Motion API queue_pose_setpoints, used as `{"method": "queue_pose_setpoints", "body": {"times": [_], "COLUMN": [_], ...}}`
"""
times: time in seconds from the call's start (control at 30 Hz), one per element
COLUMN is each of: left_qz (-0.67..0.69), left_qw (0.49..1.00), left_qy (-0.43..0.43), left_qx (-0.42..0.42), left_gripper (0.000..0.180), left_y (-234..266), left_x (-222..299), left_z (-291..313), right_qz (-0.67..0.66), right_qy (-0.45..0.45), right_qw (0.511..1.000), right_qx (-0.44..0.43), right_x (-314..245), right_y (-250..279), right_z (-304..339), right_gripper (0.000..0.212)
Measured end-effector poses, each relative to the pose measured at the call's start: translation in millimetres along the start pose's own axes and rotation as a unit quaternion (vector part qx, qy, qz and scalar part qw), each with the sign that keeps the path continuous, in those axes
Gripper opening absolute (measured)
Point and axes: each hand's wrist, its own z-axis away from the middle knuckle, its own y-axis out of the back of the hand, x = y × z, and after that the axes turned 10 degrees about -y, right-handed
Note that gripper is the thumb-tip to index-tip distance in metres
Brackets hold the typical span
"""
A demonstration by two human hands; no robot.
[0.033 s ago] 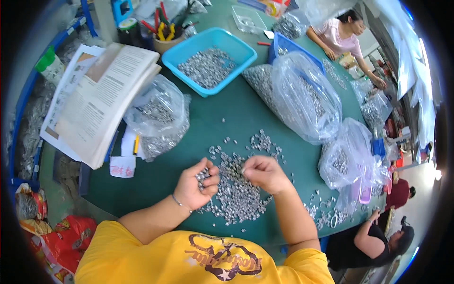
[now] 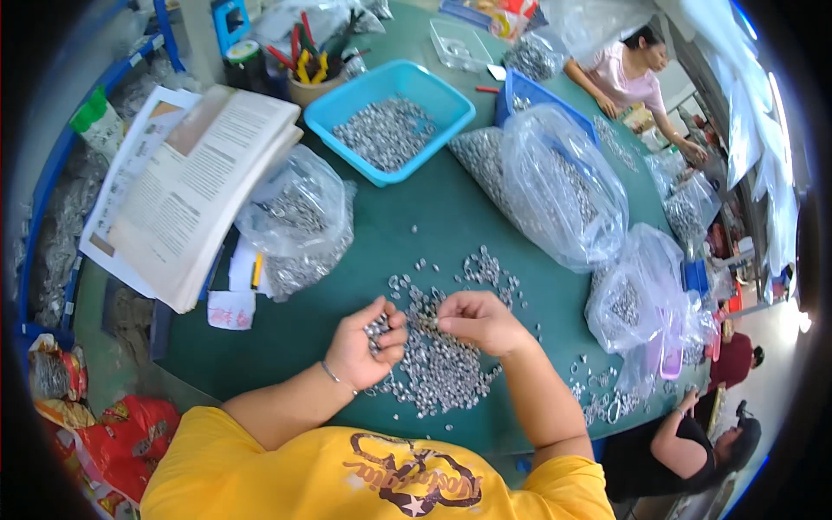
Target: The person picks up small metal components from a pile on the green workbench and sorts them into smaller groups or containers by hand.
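A heap of small silvery metal rings point(image 2: 438, 373) lies on the green tabletop in front of me. My left hand point(image 2: 364, 345) is curled, palm up, around a handful of these metal rings point(image 2: 377, 332) at the heap's left edge. Over the upper part of the heap, my right hand point(image 2: 478, 322) has its thumb and forefinger pinched together. Whatever sits at those fingertips is too small to make out. Looser metal rings point(image 2: 487, 267) are scattered just beyond the right hand.
Beyond the heap stands a blue basin point(image 2: 464, 117) of metal pieces. Bagged parts point(image 2: 303, 269) and papers point(image 2: 186, 191) are at left. More bags point(image 2: 563, 186) and a blue bin point(image 2: 520, 82) stand at right. Co-workers point(image 2: 637, 78) sit along the table's right side.
My right hand has shifted slightly left, toward my left hand. The whole view has moved a little, with the surroundings lower and further right. My left hand stays curled around the rings.
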Motion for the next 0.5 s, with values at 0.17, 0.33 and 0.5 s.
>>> {"method": "queue_pose_setpoints", "body": {"times": [0.17,0.33,0.5], "left_qz": [0.005,0.030,-0.495], "left_qw": [1.000,0.996,0.675], "left_qy": [-0.022,-0.083,-0.537], "left_qx": [-0.007,-0.017,-0.104], "left_gripper": [0.020,0.017,0.016], "left_y": [5,0,-8], "left_x": [6,13,2], "left_z": [-1,1,3], "right_qz": [-0.184,-0.353,-0.540], "right_qy": [0.192,0.137,0.041], "right_qw": [0.964,0.923,0.838], "right_qx": [0.003,0.060,-0.066], "right_x": [-93,-59,21], "right_y": [-30,-48,-101], "right_z": [-31,-58,-57], "right_gripper": [0.020,0.019,0.022]}}
